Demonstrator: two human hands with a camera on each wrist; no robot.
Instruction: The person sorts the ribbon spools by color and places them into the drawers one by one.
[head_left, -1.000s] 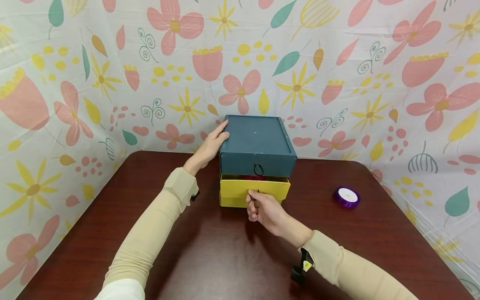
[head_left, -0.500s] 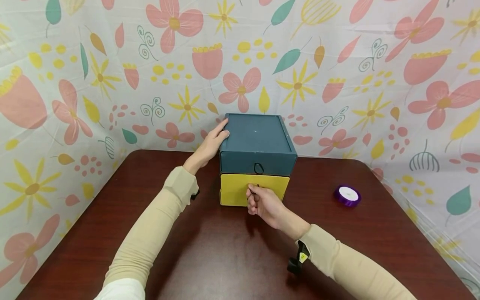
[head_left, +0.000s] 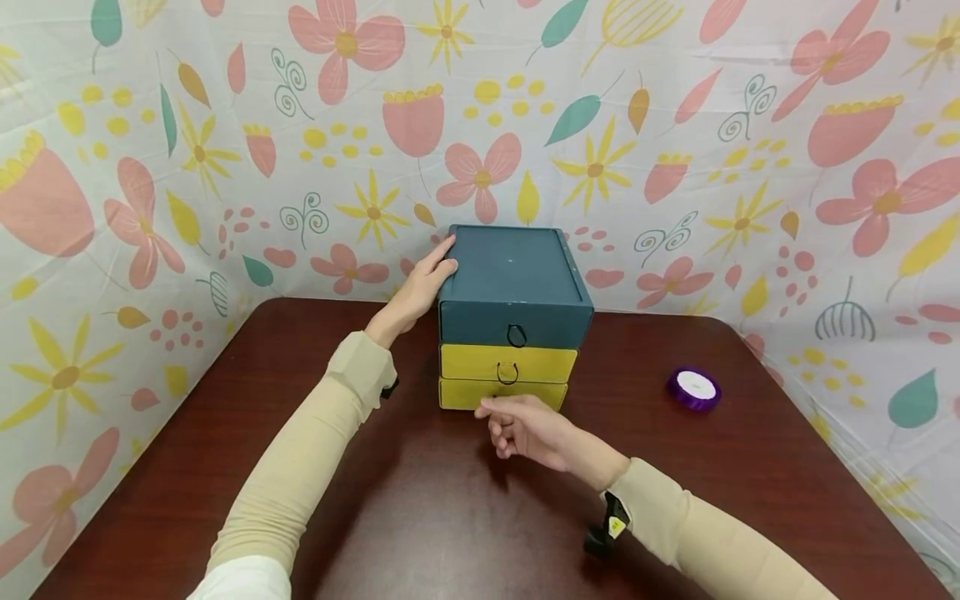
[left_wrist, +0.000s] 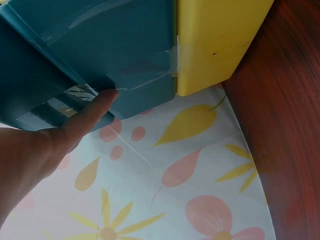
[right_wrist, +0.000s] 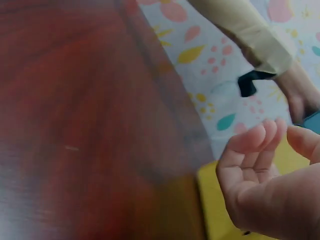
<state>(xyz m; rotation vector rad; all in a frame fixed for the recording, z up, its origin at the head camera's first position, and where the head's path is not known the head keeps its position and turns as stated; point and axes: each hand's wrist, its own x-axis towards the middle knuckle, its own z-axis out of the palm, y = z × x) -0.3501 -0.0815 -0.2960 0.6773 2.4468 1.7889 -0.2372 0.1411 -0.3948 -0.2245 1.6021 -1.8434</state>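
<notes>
A small drawer box stands at the middle back, its blue top drawer (head_left: pixel 480 323) above a yellow middle drawer (head_left: pixel 472 362) and a yellow bottom drawer (head_left: pixel 461 394). All the fronts lie flush. Black loop pulls hang on the blue drawer and on the middle one; my right hand partly covers the bottom front. My left hand (head_left: pixel 416 293) rests along the box's upper left edge, its thumb (left_wrist: pixel 102 102) against the blue side in the left wrist view. Just before the bottom drawer hovers my right hand (head_left: pixel 528 429), fingers (right_wrist: pixel 250 140) loosely bent with nothing between them.
To the right of the box, a roll of purple ribbon (head_left: pixel 693 389) lies on the dark brown table (head_left: pixel 420 517). Behind the table hangs a flower-print cloth (head_left: pixel 660 100).
The middle drawer, pulled a little out a second ago, has been pushed in flush. My right hand has let go of its loop pull and moved down. The left hand stays put.
</notes>
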